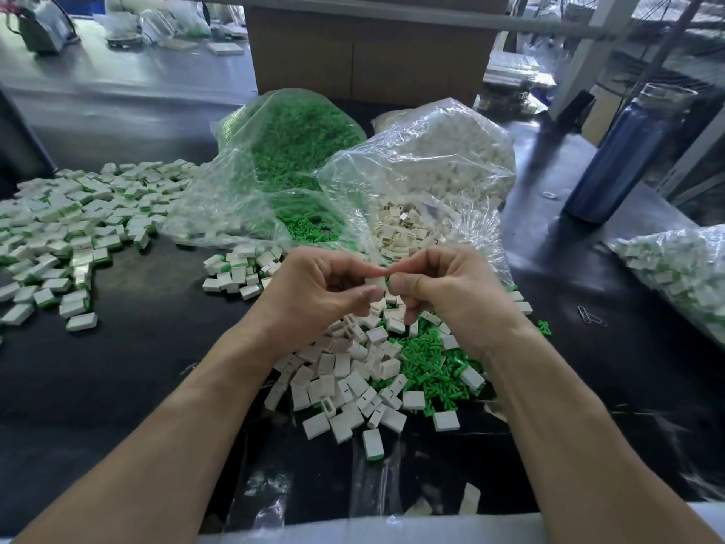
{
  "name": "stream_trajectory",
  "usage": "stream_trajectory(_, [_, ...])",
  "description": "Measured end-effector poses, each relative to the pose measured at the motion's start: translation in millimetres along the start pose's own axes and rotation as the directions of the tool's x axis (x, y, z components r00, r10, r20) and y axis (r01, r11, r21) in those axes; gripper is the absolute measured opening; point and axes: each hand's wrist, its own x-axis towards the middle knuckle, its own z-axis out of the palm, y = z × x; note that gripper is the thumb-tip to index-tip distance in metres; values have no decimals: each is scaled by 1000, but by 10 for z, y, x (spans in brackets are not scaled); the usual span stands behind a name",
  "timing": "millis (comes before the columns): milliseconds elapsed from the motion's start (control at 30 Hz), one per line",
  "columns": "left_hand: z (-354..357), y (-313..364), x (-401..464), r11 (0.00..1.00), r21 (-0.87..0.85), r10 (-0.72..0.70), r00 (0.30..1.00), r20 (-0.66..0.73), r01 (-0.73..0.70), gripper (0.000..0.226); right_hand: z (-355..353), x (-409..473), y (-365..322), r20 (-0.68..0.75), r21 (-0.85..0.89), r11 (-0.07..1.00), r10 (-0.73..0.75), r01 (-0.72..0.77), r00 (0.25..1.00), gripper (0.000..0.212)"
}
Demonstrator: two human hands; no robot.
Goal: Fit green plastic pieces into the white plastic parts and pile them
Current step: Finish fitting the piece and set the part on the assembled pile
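Head view, assembly in hand above the dark counter (129, 347). Left hand (314, 292) and right hand (451, 288) raised side by side over the loose stock, fingertips meeting at the centre. Small white rectangular plastic part (374, 285) pinched between them, long axis roughly upright, equally near both hands. Grip of each hand curled tight, thumb and forefinger closed on the part; green insert, if any, hidden by the fingers, so seating depth cannot be told.

Directly below the hands: mixed heap of empty white plastic shells (345, 378) and, just beside it on the right, loose green plastic pieces (427, 359). Finished white parts with green edges piled well to the left (66, 229), with a smaller cluster (239, 272) near the left hand; hence, by judgement, release leftward for the held part once closed. Another finished part (372, 444) lying apart at the near edge of the heap.

Behind the hands: clear plastic bag of green pieces (282, 151) and clear plastic bag of white parts (431, 170), both open toward the hands. At far right, a bag of finished parts (678, 265), a blue bottle (623, 159) and paper clips (590, 316). Brown cardboard box (365, 56) at the rear.
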Motion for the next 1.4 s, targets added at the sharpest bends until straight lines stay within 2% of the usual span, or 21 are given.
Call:
stream_trajectory(67, [7,-2,6,999,-54,-1,1000,-3,1,27,-34,13,4,26,75,997,-2,0,1000,7])
stream_trajectory(200, [18,-14,-1,996,-92,-9,999,-32,6,26,-4,22,28,22,97,995,-22,20,1000,8])
stream_trajectory(300, [51,-33,29,995,-100,-21,994,-103,10,24,59,36,31,-45,118,991,-56,61,997,6])
stream_trajectory(433, [105,-37,69,989,-147,-52,979,-198,23,21,217,53,68,-155,290,955,-19,64,988,13])
stream_trajectory(633, [154,-27,59,979,-203,-60,966,-250,8,20,313,29,91,-219,269,959,-26,86,975,11])
stream_trajectory(700, [158,-3,53,971,-237,-73,966,-248,12,21,310,33,90,-233,207,971,-71,121,970,12])
stream_trajectory(867, [129,0,52,942,-322,-173,955,-240,90,22,278,20,90,-200,-70,982,-188,177,962,8])
stream_trajectory(1000, [104,11,48,924,-336,-260,943,-206,181,11,292,-24,54,-156,-226,946,-269,231,950,9])
stream_trajectory(1100, [87,25,34,944,-270,-246,949,-198,189,7,299,-39,40,-132,-322,906,-330,274,935,10])
stream_trajectory(1267, [45,48,17,983,-49,-183,957,-226,176,11,314,-51,-17,-69,-545,775,-421,319,904,7])
stream_trajectory(1400, [11,74,-7,983,8,-176,958,-226,182,11,336,-63,-37,-67,-537,775,-432,333,899,6])
